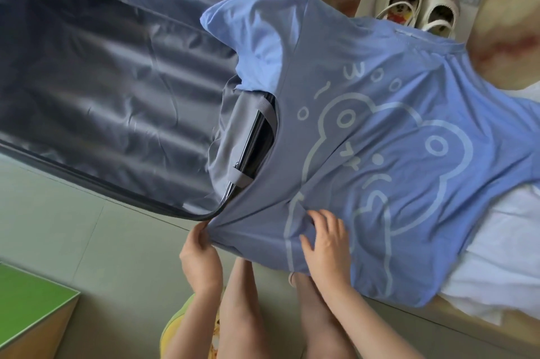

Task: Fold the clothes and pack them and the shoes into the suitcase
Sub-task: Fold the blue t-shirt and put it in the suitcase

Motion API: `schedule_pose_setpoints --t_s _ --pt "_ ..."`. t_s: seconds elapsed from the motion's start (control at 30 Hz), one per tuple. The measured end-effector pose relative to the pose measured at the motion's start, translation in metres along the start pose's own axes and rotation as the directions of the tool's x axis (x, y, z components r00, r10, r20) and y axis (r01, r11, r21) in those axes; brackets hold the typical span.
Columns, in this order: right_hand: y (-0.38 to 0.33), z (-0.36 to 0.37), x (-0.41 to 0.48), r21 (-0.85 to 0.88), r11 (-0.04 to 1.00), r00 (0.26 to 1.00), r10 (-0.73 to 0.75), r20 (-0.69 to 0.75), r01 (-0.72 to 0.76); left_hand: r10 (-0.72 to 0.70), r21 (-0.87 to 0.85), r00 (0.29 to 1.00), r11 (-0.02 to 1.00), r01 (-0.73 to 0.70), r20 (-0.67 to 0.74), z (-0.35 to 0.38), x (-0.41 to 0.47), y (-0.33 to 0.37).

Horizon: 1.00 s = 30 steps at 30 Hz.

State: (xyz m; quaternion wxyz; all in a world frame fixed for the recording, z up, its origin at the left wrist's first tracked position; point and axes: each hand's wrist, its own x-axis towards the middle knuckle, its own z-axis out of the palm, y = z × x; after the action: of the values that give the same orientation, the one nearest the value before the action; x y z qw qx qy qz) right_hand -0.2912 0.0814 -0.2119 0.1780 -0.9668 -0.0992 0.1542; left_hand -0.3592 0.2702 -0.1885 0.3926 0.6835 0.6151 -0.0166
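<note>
I see the blue T-shirt (380,139) lying flat, partly over the open suitcase (102,81). Its long axis runs from the hem at 6 o'clock to the collar at 1 o'clock, by the shoes (420,12). The pale outline print shows a cartoon figure (lettering unreadable). The left hand (198,253) pinches the hem corner; the right hand (327,244) rests on the cloth, fingers spread.

blue tee (380,139) spread over open suitcase (117,81)
</note>
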Motion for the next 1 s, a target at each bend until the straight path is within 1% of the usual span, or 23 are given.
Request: schedule_pose_setpoints --t_s 0.07,0.1,0.17,0.2,0.27,0.37,0.43,0.47,0.53,0.57,0.6,0.67,0.73,0.8,0.9,0.93,1.0 --pt "0.018 -0.002 -0.007 -0.045 0.993 0.994 0.108 0.033 -0.106 -0.05 -0.068 0.998 0.997 0.047 -0.037 0.003 0.003 0.007" --pt "0.026 -0.002 -0.011 -0.058 0.991 0.991 0.126 0.047 -0.123 -0.069 -0.091 0.996 0.994 0.063 -0.06 0.003 0.004 0.009" --pt "0.038 -0.003 -0.019 -0.083 0.994 0.994 0.082 0.066 -0.077 -0.1 -0.136 0.99 0.987 0.086 -0.1 0.005 0.004 0.012" --pt "0.042 -0.003 -0.023 -0.095 0.995 0.996 0.046 0.072 -0.039 -0.11 -0.143 0.989 0.985 0.096 -0.096 0.006 0.003 0.013" --pt "0.048 -0.005 -0.028 -0.092 0.996 0.999 0.005 0.047 -0.001 -0.108 -0.126 0.994 0.986 0.105 -0.018 0.012 0.0 0.015" --pt "0.053 -0.007 -0.032 -0.077 0.996 0.998 0.042 -0.049 -0.046 -0.106 -0.007 0.982 0.994 0.108 0.156 0.02 -0.007 0.011" --pt "0.058 -0.006 -0.035 -0.086 0.986 0.984 0.134 -0.12 -0.145 -0.12 0.106 0.97 0.989 0.099 0.212 0.022 -0.009 0.004" --pt "0.063 -0.005 -0.038 -0.059 0.971 0.962 0.221 -0.161 -0.233 -0.101 0.159 0.972 0.985 0.067 0.214 0.022 -0.008 -0.001" --pt "0.073 -0.006 -0.041 0.054 0.906 0.881 0.422 -0.214 -0.421 -0.028 0.209 0.983 0.978 -0.011 0.182 0.018 -0.007 -0.007" --pt "0.08 -0.007 -0.043 0.086 0.878 0.851 0.478 -0.216 -0.471 0.004 0.218 0.987 0.975 -0.04 0.161 0.017 -0.006 -0.007" --pt "0.087 -0.007 -0.045 0.079 0.875 0.85 0.482 -0.212 -0.477 0.028 0.229 0.989 0.972 -0.061 0.143 0.015 -0.006 -0.006" --pt "0.099 -0.01 -0.049 0.002 0.908 0.893 0.411 -0.184 -0.418 0.069 0.262 0.99 0.96 -0.099 0.122 0.014 -0.006 -0.003" --pt "0.102 -0.012 -0.046 -0.026 0.926 0.918 0.368 -0.149 -0.375 0.087 0.279 0.989 0.953 -0.119 0.123 0.016 -0.006 0.001" --pt "0.099 -0.012 -0.043 -0.025 0.929 0.925 0.364 -0.113 -0.369 0.102 0.238 0.987 0.963 -0.129 0.121 0.018 -0.006 0.005" --pt "0.097 -0.01 -0.041 0.009 0.933 0.931 0.358 -0.068 -0.359 0.088 0.114 0.989 0.988 -0.102 0.122 0.021 -0.008 0.01" --pt "0.098 -0.01 -0.041 0.03 0.939 0.937 0.345 -0.058 -0.344 0.077 0.101 0.99 0.991 -0.089 0.114 0.022 -0.009 0.01" --pt "0.1 -0.011 -0.043 0.046 0.948 0.947 0.316 -0.052 -0.314 0.085 0.148 0.993 0.984 -0.097 0.085 0.022 -0.011 0.009"
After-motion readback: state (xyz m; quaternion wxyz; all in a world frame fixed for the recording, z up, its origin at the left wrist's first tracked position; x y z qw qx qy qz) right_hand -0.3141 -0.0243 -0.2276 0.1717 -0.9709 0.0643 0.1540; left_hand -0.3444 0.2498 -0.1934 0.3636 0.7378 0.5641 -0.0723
